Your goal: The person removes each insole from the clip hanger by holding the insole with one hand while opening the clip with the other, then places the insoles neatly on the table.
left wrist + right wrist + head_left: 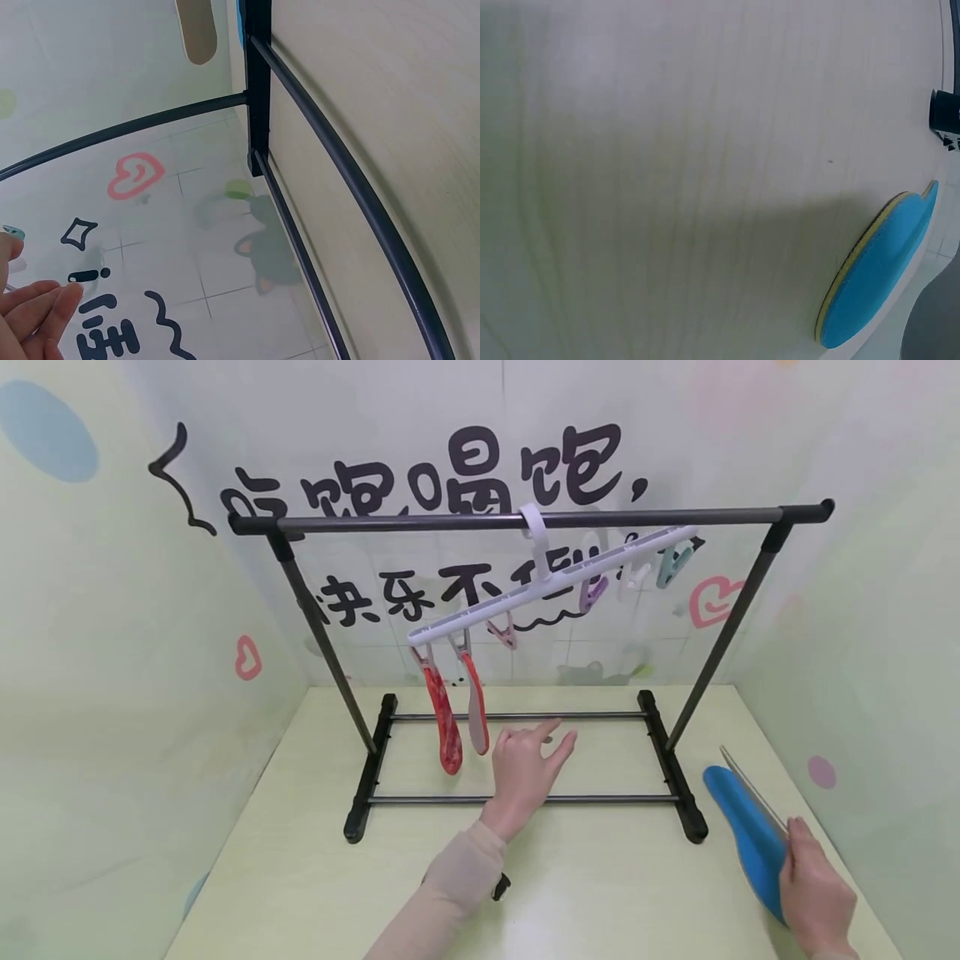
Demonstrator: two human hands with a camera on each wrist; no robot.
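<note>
My left hand [525,768] is held up in front of the drying rack, thumb and index finger apart with nothing between them. Just left of it hang two red insoles, one with its patterned face [444,722] showing, the other with its grey underside [477,714]. Clips hold them at the low end of a tilted lilac hanger [480,610]. At the right, my right hand [817,885] grips an insole [752,789] seen edge-on, its beige face visible in the left wrist view. Beside it on the table lies a blue insole [881,270] with a yellow edge.
The rack's black top bar [420,522] carries the hanger hook. Purple [592,593], white and teal [673,567] clips dangle from its raised end, and a pink clip [506,631] nearer the middle. Black feet [371,772] and two low bars stand on the table.
</note>
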